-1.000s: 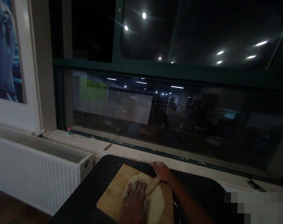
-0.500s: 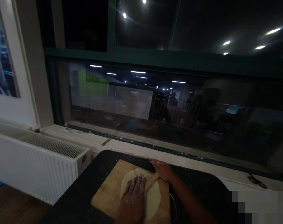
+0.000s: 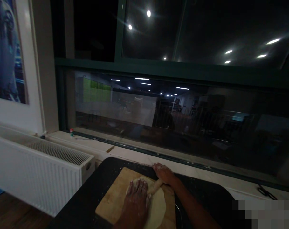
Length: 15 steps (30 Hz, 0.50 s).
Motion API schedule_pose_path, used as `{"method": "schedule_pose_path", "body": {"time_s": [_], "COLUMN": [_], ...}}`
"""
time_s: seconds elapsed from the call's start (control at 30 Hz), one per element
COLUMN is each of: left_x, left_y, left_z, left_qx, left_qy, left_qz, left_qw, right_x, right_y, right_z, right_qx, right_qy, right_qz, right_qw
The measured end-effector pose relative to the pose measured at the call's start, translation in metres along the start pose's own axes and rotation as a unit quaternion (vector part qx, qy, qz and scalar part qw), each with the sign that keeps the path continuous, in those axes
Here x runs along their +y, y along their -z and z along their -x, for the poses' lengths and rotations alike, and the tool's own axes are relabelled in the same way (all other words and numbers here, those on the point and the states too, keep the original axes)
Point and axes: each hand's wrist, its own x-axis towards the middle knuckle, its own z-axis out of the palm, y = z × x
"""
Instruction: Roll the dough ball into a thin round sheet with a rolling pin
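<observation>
A round sheet of pale dough [image 3: 158,203] lies on a wooden board [image 3: 111,198]. Slanting across the dough is a slim wooden rolling pin [image 3: 154,187]. My left hand [image 3: 136,200], dusted with flour, covers the pin's near end; its fingers reach over the dough and its thumb is beside the pin. At the far end, my right hand [image 3: 163,174] is closed over the pin near the board's upper right edge, flour on its fingers. Both palms hide the pin's ends.
The board rests on a dark table [image 3: 106,173] with flour specks, against a white windowsill [image 3: 130,156]. A radiator [image 3: 39,171] stands at left. On the sill are a small red-capped bottle [image 3: 71,133] and a dark looped object [image 3: 266,192]. A metal ring handle [image 3: 179,211] shows beside the board.
The view has shifted, so everything sits slightly lower and further right. Both hands remain on the rolling pin; the left hand's fingers have moved slightly over the dough.
</observation>
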Motion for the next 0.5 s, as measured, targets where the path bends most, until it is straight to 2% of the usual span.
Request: {"method": "schedule_pose_path", "body": {"time_s": [0.13, 0.23, 0.37, 0.5], "left_x": [-0.014, -0.015, -0.005, 0.013], "left_y": [-0.002, -0.004, -0.006, 0.000], "left_z": [-0.012, -0.013, -0.012, -0.007], "left_qx": [-0.057, -0.075, -0.069, -0.075], "left_qy": [0.051, 0.043, 0.031, 0.008], "left_qz": [-0.011, -0.018, -0.029, -0.034], "left_qw": [0.997, 0.996, 0.997, 0.997], "right_x": [-0.014, -0.011, 0.006, 0.017], "right_y": [0.000, -0.007, -0.015, -0.012], "right_z": [-0.051, -0.060, -0.039, 0.011], "right_qx": [-0.011, -0.017, -0.015, -0.003], "right_qy": [0.009, 0.009, 0.006, -0.011], "right_qz": [-0.016, -0.024, -0.021, -0.008], "right_qw": [1.000, 1.000, 1.000, 1.000]}}
